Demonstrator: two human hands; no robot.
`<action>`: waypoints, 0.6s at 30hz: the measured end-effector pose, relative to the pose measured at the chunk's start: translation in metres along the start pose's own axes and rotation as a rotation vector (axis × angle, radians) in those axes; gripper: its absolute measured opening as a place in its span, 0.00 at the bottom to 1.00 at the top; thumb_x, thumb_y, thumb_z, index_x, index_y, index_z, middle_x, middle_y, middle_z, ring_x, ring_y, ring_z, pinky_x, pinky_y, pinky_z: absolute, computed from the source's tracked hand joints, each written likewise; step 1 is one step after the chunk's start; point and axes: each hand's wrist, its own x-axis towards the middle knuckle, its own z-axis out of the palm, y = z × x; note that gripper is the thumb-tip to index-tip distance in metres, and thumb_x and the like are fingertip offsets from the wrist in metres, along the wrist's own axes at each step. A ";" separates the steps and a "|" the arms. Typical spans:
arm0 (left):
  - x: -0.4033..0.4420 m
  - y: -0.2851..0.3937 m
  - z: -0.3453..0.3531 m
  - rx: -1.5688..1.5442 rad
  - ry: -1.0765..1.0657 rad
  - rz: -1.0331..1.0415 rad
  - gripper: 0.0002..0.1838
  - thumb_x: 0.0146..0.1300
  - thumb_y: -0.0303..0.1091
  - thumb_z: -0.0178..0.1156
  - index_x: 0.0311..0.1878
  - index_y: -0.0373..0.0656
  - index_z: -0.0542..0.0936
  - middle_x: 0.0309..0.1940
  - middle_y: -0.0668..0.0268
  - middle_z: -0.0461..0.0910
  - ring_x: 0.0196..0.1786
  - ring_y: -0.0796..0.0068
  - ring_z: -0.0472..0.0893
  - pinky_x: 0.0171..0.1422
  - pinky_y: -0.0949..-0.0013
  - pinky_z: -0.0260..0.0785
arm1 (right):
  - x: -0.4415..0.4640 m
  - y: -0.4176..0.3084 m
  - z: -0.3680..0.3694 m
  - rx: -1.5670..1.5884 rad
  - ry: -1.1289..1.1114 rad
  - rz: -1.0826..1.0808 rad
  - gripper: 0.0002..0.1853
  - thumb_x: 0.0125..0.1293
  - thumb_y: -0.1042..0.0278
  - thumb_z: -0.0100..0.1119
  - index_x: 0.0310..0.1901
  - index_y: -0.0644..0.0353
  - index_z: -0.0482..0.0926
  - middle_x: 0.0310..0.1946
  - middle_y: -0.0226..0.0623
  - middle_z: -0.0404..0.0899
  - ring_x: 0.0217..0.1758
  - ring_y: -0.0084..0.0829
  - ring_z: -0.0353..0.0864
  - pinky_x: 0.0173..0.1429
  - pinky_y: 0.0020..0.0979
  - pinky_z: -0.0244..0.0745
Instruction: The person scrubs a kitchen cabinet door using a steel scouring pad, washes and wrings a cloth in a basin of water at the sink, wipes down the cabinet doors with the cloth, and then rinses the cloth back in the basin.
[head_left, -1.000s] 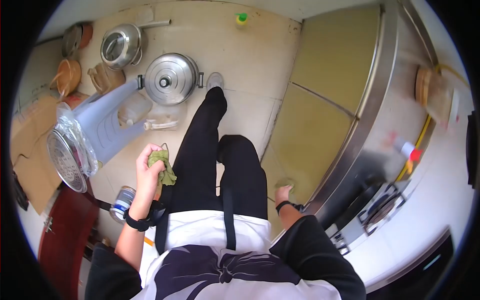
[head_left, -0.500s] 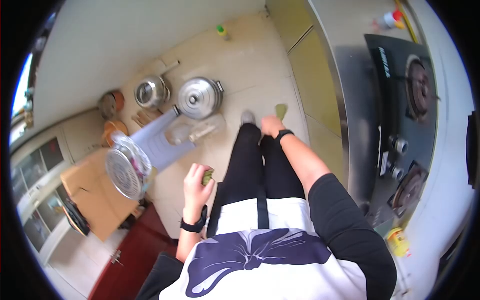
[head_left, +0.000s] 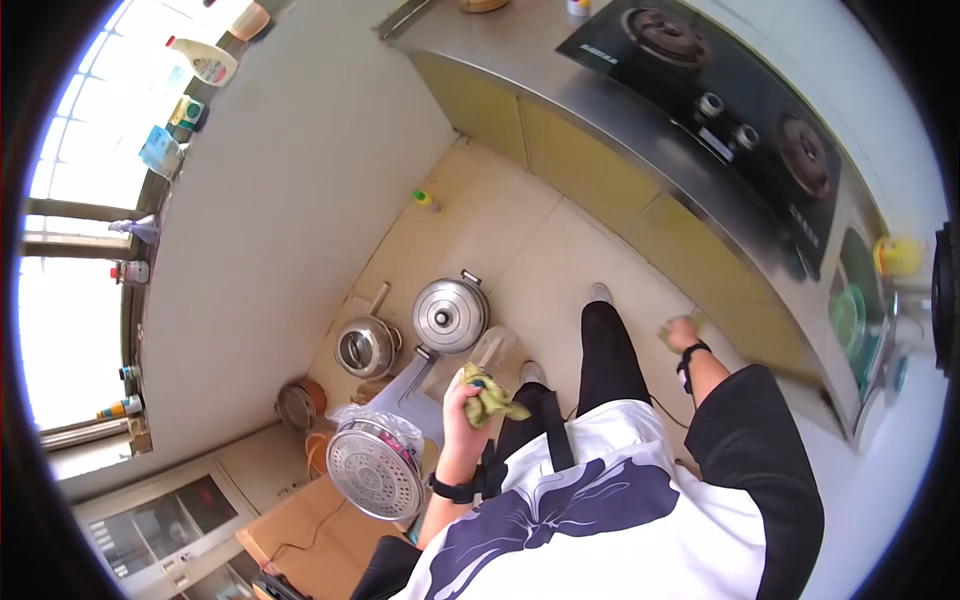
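My left hand [head_left: 460, 425] is raised in front of my body, its fingers closed round a crumpled yellow-green cloth [head_left: 487, 402]. The cloth's loose end sticks out to the right. Lower down and to the right, my right hand [head_left: 684, 332] is closed on a second greenish cloth [head_left: 664, 336], partly smeared by motion. It hangs near the yellow cabinet front [head_left: 715, 260], and I cannot tell whether it touches it. Both wrists carry black bands.
On the floor stand a lidded steel pot [head_left: 450, 316], another pot [head_left: 367, 347] and a green-capped bottle [head_left: 426, 201]. A perforated steel steamer [head_left: 372, 472] is beside my left arm, near a cardboard box [head_left: 315, 535]. The gas stove [head_left: 720, 110] sits on the counter at right.
My view has turned, bringing the window in at left and the stove further up. My right arm has swung out to the right with its cloth. The left hand still grips its cloth.
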 end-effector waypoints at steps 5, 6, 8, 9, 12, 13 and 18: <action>-0.039 0.008 -0.095 -0.310 0.129 -0.513 0.06 0.53 0.29 0.54 0.34 0.40 0.74 0.31 0.65 0.79 0.33 0.70 0.77 0.37 0.70 0.72 | -0.177 0.059 0.024 0.244 0.086 0.196 0.09 0.45 0.70 0.58 0.30 0.60 0.82 0.28 0.51 0.79 0.36 0.44 0.80 0.40 0.38 0.73; -0.040 0.006 -0.099 -0.326 0.141 -0.540 0.05 0.53 0.29 0.53 0.33 0.40 0.75 0.30 0.65 0.78 0.32 0.70 0.77 0.36 0.70 0.73 | -0.209 0.063 0.036 0.329 0.088 0.239 0.09 0.45 0.70 0.58 0.30 0.60 0.82 0.28 0.50 0.79 0.35 0.44 0.80 0.40 0.37 0.73; -0.043 0.002 -0.109 -0.359 0.166 -0.592 0.05 0.52 0.30 0.53 0.31 0.40 0.75 0.28 0.65 0.78 0.29 0.70 0.76 0.34 0.71 0.74 | -0.232 0.081 0.077 0.391 0.100 0.245 0.10 0.45 0.70 0.59 0.31 0.61 0.82 0.28 0.49 0.79 0.34 0.43 0.80 0.40 0.36 0.73; -0.043 0.003 -0.114 -0.345 0.168 -0.614 0.05 0.52 0.30 0.53 0.31 0.40 0.75 0.27 0.65 0.78 0.29 0.70 0.76 0.34 0.71 0.74 | -0.253 0.092 0.102 0.435 0.117 0.264 0.10 0.45 0.70 0.59 0.32 0.61 0.82 0.28 0.48 0.80 0.34 0.43 0.80 0.40 0.36 0.73; -0.036 -0.002 -0.115 -0.254 0.158 -0.622 0.06 0.53 0.31 0.51 0.31 0.41 0.76 0.27 0.66 0.78 0.29 0.71 0.76 0.33 0.71 0.74 | -0.329 0.088 0.155 0.650 0.055 0.460 0.09 0.45 0.70 0.60 0.30 0.61 0.82 0.28 0.46 0.80 0.32 0.44 0.79 0.39 0.38 0.73; -0.039 -0.005 -0.102 -0.241 0.156 -0.630 0.07 0.53 0.32 0.51 0.31 0.41 0.76 0.27 0.66 0.78 0.29 0.71 0.76 0.33 0.71 0.74 | -0.350 0.093 0.176 0.390 0.018 0.211 0.08 0.46 0.69 0.59 0.29 0.60 0.82 0.27 0.46 0.80 0.32 0.45 0.79 0.39 0.39 0.73; -0.050 -0.048 -0.031 -0.054 -0.023 -0.652 0.08 0.55 0.32 0.49 0.32 0.41 0.76 0.28 0.66 0.78 0.30 0.70 0.76 0.34 0.70 0.73 | -0.455 0.064 0.253 0.074 0.099 -0.075 0.10 0.49 0.70 0.51 0.25 0.68 0.79 0.28 0.52 0.79 0.32 0.51 0.79 0.36 0.41 0.73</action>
